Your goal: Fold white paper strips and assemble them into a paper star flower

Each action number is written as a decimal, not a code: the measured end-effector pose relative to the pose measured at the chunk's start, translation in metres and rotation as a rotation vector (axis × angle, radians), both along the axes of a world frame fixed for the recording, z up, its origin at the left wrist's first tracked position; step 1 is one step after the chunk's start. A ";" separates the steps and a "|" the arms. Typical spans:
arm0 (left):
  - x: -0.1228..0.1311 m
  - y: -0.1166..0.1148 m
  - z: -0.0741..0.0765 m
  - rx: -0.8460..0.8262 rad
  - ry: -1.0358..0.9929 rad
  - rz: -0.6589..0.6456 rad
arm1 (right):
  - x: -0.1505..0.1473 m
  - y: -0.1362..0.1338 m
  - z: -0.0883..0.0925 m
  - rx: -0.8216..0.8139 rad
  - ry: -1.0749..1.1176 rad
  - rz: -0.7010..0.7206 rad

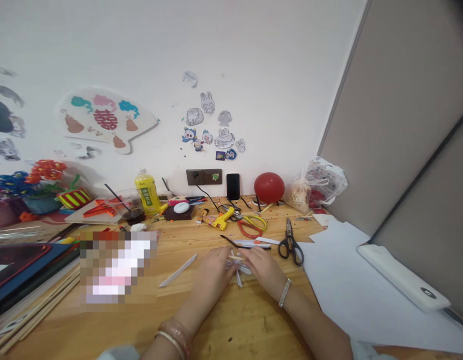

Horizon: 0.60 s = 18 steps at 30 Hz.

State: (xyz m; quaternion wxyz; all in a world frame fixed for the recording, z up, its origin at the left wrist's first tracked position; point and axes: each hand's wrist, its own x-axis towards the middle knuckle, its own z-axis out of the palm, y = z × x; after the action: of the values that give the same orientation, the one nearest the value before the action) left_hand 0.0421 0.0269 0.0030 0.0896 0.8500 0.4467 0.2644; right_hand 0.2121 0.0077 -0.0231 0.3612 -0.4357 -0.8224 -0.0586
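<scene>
From my head view, the white paper piece [238, 262] sits on or just over the counter [235, 320], directly between my left hand [215, 265] and right hand [264, 265]; neither is clearly nearer. The fingers of both hands are curled in and pinching it from opposite sides, though their tips partly hide the contact. It spreads in several narrow arms, so I can't name one long axis; one arm points back toward me. A loose paper strip [178, 270] lies left of my left hand, slanting away to the right. Just beyond the fingers a black strip [231, 242] crosses close by, and the black scissors [290, 244] lie near my right hand, crowding that side.
</scene>
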 end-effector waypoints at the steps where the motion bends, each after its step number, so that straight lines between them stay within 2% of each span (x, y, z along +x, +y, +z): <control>1: 0.000 0.001 -0.002 -0.031 -0.048 0.028 | 0.001 -0.001 0.001 -0.005 0.013 -0.007; 5: 0.000 0.004 -0.007 -0.177 -0.166 0.093 | 0.005 -0.001 0.004 -0.080 0.207 -0.089; 10: 0.002 0.009 -0.010 -0.158 -0.099 -0.022 | 0.002 0.005 0.002 -0.326 0.405 -0.197; 14: 0.003 0.011 -0.010 -0.224 -0.153 -0.064 | 0.000 0.007 0.002 -0.468 0.398 -0.116; 18: 0.004 0.012 -0.011 -0.286 -0.254 -0.041 | -0.001 0.007 0.003 -0.475 0.370 -0.082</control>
State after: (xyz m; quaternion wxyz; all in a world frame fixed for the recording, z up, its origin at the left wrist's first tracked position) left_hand 0.0462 0.0385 -0.0082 0.2704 0.7974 0.4472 0.3017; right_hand 0.2112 0.0149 -0.0203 0.3905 -0.5439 -0.7150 0.2012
